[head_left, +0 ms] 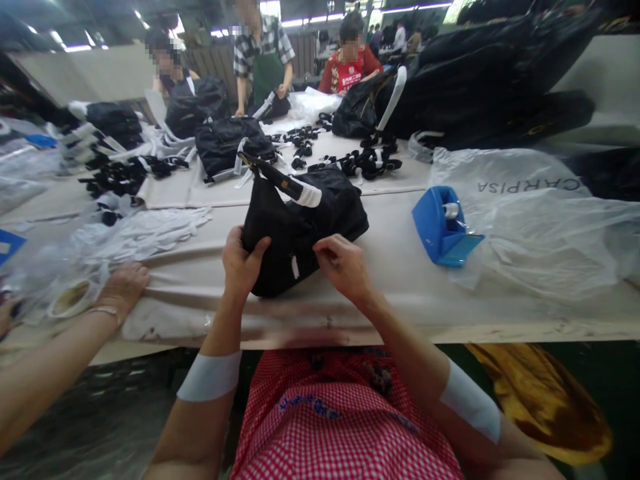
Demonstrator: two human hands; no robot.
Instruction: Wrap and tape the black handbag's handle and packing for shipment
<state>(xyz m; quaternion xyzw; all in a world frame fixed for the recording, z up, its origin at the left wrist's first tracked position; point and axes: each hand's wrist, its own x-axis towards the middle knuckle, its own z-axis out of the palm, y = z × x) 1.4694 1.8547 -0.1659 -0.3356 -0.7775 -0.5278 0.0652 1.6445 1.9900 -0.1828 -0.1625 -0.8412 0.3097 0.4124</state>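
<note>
A black handbag [280, 247] lies tilted on the table in front of me, its handle [280, 179] partly wrapped in white on top. My left hand [241, 261] grips the bag's left end, thumb on the near face and fingers hidden behind it. At the bag's lower right side, my right hand [345, 265] has its fingers curled and pinched together against the fabric. What they pinch, if anything, is too small to make out. A small white tag [295, 267] shows on the near face between my hands.
A blue tape dispenser [440, 227] stands to the right, beside clear plastic bags [540, 233]. A co-worker's hand [123, 287] rests at the left near white strips [150, 233]. Black bags [233, 143] and bundled straps [363, 162] lie farther back, with several people behind.
</note>
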